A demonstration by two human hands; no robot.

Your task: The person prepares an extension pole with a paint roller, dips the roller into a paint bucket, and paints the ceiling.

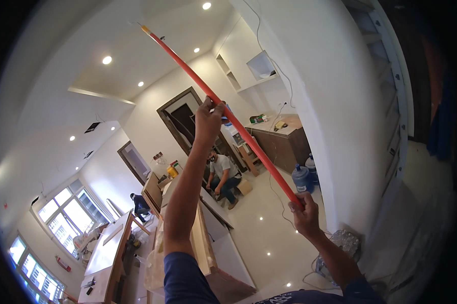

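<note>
Since wide spacing best steadied the red pole [259, 152], the left grip [207, 121] clamped its middle, the right grip [306, 217] its bottom.

We identify three support surfaces. On the floor [256, 240], we find blue water bottles [302, 178] standing side by side and a crumpled silvery bundle [344, 243] near the white wall. On the brown counter [293, 121], we observe a yellow item [280, 124] and a green item [258, 119]. The long table [112, 235] bears small dark objects [90, 290] at its near end.
</note>
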